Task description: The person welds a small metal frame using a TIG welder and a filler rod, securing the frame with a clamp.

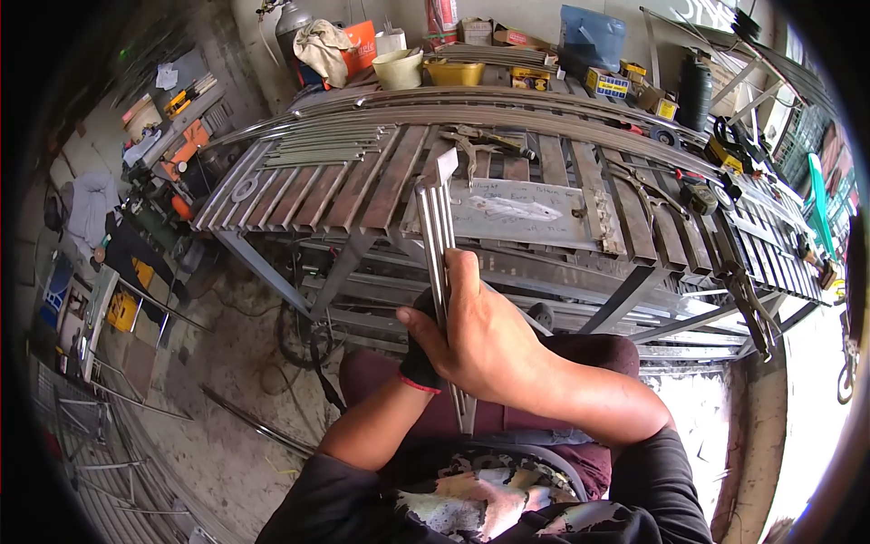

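A bundle of thin metal bars [437,236] stands nearly upright in front of my body, with a pale flat piece [447,165] at its top end. My right hand [489,335] is bare and wraps round the bars from the right side. Behind it and to the left, my left hand [424,349], in a black glove with a red edge, also closes round the bars; most of its fingers are hidden. Just beyond the bars, a metal plate with handwriting [517,213] lies on the slatted metal table [331,195].
Long rods [507,113], short rods [331,143], clamps [648,190] and a locking tool [471,150] lie on the table. Tubs [397,70] and boxes [607,83] stand behind. A person [127,249] is at the far left. Long bars [254,420] lie on the floor.
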A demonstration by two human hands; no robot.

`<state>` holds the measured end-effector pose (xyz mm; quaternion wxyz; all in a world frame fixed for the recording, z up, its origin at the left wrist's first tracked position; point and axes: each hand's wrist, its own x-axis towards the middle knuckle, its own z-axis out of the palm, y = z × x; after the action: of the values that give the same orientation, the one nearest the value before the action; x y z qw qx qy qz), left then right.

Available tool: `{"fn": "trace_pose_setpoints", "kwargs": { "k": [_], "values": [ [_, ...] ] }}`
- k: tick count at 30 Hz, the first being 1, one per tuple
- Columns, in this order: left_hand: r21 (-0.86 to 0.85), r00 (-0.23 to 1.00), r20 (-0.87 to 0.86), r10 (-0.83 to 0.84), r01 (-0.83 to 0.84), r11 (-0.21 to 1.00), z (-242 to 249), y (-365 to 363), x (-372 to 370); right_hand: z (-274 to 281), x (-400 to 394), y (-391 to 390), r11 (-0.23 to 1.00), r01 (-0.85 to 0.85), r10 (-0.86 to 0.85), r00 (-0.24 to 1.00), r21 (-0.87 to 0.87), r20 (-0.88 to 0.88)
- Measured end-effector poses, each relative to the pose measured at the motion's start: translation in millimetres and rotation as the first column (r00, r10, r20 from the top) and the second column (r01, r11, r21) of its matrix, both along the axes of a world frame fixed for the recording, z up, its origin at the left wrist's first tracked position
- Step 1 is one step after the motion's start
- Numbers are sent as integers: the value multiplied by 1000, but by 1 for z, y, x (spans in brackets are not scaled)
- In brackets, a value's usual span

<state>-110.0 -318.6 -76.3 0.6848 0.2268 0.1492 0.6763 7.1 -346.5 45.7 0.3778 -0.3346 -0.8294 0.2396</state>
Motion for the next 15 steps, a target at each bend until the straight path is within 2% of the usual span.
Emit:
{"fn": "trace_pose_setpoints", "kwargs": {
  "k": [15],
  "values": [
    [42, 1000, -15, -10, 11, 999, 6, -7, -5, 2, 7, -6, 994, -110, 109, 990, -9, -84]
  ]
}}
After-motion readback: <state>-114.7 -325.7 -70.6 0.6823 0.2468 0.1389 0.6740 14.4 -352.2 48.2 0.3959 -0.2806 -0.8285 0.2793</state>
